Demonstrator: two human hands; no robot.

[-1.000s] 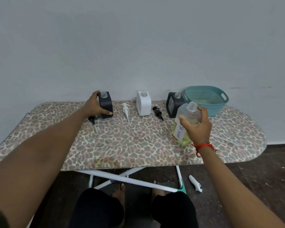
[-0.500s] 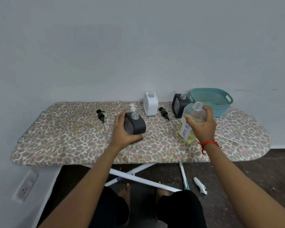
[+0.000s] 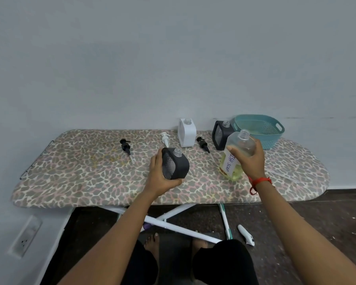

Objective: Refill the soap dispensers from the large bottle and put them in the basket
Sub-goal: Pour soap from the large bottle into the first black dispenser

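Observation:
My left hand point(image 3: 161, 177) grips a black soap dispenser point(image 3: 174, 163) with an open neck, held above the middle of the ironing board point(image 3: 80, 173). My right hand point(image 3: 248, 159) holds the large clear bottle point(image 3: 235, 155) of yellow soap, uncapped and tilted, its base resting on the board. A white dispenser point(image 3: 186, 132) and a second black dispenser point(image 3: 221, 134) stand open at the back. The teal basket point(image 3: 259, 128) sits at the back right with nothing seen inside.
Three pump heads lie loose on the board: a black pump point(image 3: 126, 148) at the left, a white pump point(image 3: 165, 138) and another black pump point(image 3: 202, 144) beside the white dispenser. A white object point(image 3: 246, 235) lies on the floor. A wall socket point(image 3: 26, 236) is at lower left.
My left hand lifted the black dispenser from the back left and carried it to the middle, nearer the large bottle. The right hand kept its hold on the bottle.

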